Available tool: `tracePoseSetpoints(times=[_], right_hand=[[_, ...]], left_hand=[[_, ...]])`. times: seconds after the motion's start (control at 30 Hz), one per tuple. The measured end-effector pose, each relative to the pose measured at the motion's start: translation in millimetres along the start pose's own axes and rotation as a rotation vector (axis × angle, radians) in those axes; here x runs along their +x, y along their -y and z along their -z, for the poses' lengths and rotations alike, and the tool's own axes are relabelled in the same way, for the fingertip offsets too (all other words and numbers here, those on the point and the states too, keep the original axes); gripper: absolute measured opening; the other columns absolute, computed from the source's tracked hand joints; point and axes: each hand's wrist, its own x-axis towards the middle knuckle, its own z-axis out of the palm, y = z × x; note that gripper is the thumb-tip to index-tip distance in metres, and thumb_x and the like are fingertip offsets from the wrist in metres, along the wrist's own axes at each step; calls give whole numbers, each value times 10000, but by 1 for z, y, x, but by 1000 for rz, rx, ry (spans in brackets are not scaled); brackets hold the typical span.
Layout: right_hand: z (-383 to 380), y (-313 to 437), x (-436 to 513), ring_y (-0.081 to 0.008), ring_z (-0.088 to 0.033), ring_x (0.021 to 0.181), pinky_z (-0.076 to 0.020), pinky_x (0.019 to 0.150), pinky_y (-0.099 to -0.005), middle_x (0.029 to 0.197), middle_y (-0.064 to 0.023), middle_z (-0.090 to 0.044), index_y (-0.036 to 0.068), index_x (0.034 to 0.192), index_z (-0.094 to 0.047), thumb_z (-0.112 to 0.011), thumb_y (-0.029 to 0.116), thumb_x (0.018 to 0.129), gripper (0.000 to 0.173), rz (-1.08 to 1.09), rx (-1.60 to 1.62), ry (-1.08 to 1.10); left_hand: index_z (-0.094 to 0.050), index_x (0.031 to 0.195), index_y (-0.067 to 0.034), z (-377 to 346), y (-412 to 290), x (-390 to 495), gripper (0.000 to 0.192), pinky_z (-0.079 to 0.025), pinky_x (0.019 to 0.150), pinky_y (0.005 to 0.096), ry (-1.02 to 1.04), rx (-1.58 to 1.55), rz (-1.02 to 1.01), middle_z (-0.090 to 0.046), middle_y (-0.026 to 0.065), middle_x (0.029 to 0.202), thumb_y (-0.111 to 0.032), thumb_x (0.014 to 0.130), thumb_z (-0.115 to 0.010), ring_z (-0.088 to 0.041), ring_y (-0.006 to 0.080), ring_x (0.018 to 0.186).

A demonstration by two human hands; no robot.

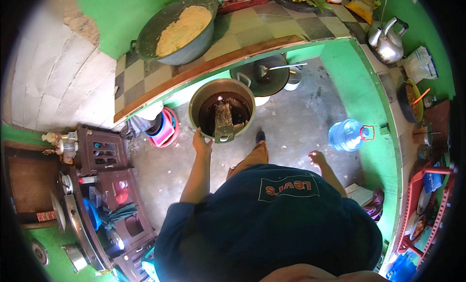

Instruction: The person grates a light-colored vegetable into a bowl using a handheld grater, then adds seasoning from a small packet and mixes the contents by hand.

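My left hand grips the near left rim or handle of a deep metal pot over the floor. Dark stuff lies in its bottom, and a long flat metal grater leans inside, its handle end at the near rim. Off to the right, my right hand hangs away from the pot, its fingers partly curled; nothing clear shows in it. Beyond the pot is a large dark wok with a long-handled spatula lying across it.
A big basin of yellowish crumbly food stands on the tiled counter ahead. A large water bottle is at the right, pink and blue tubs at the left. A kettle stands on the right counter; a dark wooden cabinet is left.
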Motion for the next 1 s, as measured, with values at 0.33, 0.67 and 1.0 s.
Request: tracePoseSetpoints(times=[0.33,0.67,1.0], right_hand=[[92,-35,-108,-170,-624,579,-505,461,-321,715,-49,-609,95,919,-624,-599,195,813,148,-183,-219,-69],[131,32,-57,-164,-637,630,-507,525,-291,816,-85,-662,59,947,-638,-625,216,809,210,-147,3,-71],[214,165,12,-243,-632,916,-479,816,-354,957,-107,-664,106,1007,-658,-586,240,842,225,-152,-193,-306]], left_hand=[[-552,969,-146,-174,47,85,275,-486,596,388,-23,94,105,-564,17,875,-299,764,-654,-564,161,744],[-521,1158,-97,-216,138,184,515,-456,708,510,44,161,51,-537,115,1122,-430,783,-637,-547,278,979],[-529,1154,-52,-219,156,237,523,-448,757,474,88,322,124,-566,145,1082,-442,811,-591,-553,290,983]])
